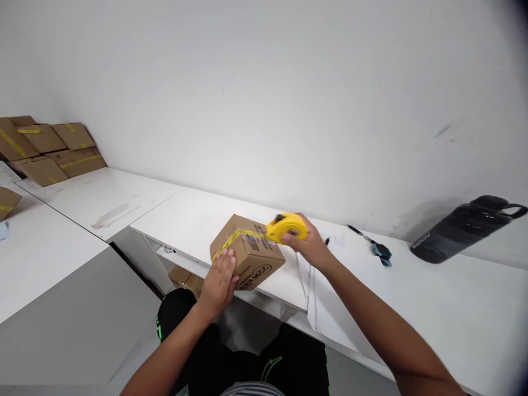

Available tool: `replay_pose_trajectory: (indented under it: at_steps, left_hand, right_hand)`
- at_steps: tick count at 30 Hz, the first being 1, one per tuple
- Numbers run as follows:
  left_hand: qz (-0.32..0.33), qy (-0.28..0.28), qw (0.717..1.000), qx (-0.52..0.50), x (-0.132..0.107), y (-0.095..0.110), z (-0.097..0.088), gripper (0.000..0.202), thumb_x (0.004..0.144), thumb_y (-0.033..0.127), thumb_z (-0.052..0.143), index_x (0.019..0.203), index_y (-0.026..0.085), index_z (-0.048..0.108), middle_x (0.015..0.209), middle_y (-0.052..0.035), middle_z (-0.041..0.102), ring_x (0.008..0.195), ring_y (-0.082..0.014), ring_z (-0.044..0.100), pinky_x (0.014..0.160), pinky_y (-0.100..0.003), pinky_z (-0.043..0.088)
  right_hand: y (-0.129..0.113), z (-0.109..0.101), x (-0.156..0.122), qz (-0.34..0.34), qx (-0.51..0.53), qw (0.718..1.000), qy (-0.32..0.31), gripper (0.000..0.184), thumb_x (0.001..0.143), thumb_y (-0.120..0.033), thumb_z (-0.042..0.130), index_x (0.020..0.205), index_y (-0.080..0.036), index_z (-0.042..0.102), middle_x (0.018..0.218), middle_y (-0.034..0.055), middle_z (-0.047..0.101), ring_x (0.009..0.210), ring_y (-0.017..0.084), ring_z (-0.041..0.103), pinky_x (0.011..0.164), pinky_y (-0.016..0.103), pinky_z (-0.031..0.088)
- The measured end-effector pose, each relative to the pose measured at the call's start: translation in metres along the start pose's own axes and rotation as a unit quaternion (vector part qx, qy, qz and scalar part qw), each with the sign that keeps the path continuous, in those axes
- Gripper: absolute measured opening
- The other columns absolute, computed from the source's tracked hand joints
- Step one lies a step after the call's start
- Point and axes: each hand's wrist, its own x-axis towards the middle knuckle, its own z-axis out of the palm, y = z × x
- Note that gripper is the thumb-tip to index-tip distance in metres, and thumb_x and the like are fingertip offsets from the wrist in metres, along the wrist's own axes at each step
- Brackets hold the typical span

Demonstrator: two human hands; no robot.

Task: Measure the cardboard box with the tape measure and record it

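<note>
Steadying cardboard box (258, 270) just ahead of L hand (218, 283), w/ its fingers close together over near L side & thumb bent round. Can't see palm, nor tell resting on bench (478, 291) from being held just over front edge. Gripping yellow tape measure (285, 226) (prob.; blurred) against box's R side w/ R hand (311, 246), fingers mostly hidden behind case. Seemingly mid-step: running yellow strip (237, 235) over box, from L fingertips toward R hand. Can't tell blade from packing tape, nor read any marks. For next move, prob. need firm L fingers & steady pull w/ R hand, keeping strip flat. Just R of R hand, note white papers (334, 302), print too faint to read. Beyond R hand, only tip of dark pen-like item (327, 241). Farther R, watch-like item (381, 253), ID unsure, then dark bottle (457, 234). Far off past L hand, stacked boxes (49, 142), cut off at frame edge.
</note>
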Motion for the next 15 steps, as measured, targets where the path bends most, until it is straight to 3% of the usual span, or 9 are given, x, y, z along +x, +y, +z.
replay_pose_trajectory:
  at_steps: [3, 7, 11, 15]
  left_hand:
    - [-0.05, 0.029, 0.998, -0.035, -0.01, -0.015, 0.023, 0.071, 0.093, 0.02, 0.048, 0.153, 0.018, 0.011, 0.149, -0.0218, 0.037, 0.141, -0.0284, 0.034, 0.106, -0.049, 0.044]
    - [-0.101, 0.023, 0.994, -0.046, -0.008, -0.012, 0.032, 0.065, 0.093, 0.033, 0.051, 0.148, 0.017, 0.022, 0.143, -0.0214, 0.043, 0.136, -0.0291, 0.041, 0.103, -0.049, 0.045]
    - [-0.165, 0.057, 0.985, 0.001, 0.016, 0.012, 0.034, 0.064, 0.091, 0.042, 0.053, 0.144, 0.012, 0.033, 0.144, -0.0225, 0.042, 0.137, -0.0335, 0.037, 0.107, -0.052, 0.04]
    - [-0.11, 0.086, 0.989, 0.047, 0.033, 0.018, 0.049, 0.052, 0.088, 0.035, 0.059, 0.136, 0.016, 0.048, 0.137, -0.0164, 0.054, 0.136, -0.0337, 0.04, 0.104, -0.049, 0.045]
  right_hand:
    - [-0.003, 0.038, 0.04, -0.015, -0.103, 0.991, -0.087, 0.051, 0.069, -0.05, 0.077, 0.108, -0.022, 0.059, 0.099, 0.0027, 0.068, 0.082, 0.018, 0.062, 0.07, 0.031, 0.05]
    - [0.006, 0.07, 0.077, 0.004, -0.2, 0.968, -0.151, 0.048, 0.074, -0.053, 0.071, 0.109, -0.025, 0.057, 0.098, 0.0009, 0.068, 0.084, 0.019, 0.063, 0.075, 0.033, 0.051]
    - [0.012, 0.08, 0.089, 0.018, -0.269, 0.944, -0.191, 0.044, 0.074, -0.053, 0.07, 0.108, -0.026, 0.057, 0.094, 0.0, 0.069, 0.085, 0.02, 0.064, 0.076, 0.034, 0.051]
    - [0.007, 0.077, 0.09, 0.031, -0.273, 0.935, -0.223, 0.045, 0.076, -0.054, 0.068, 0.108, -0.026, 0.054, 0.099, 0.0004, 0.068, 0.087, 0.02, 0.064, 0.076, 0.034, 0.051]
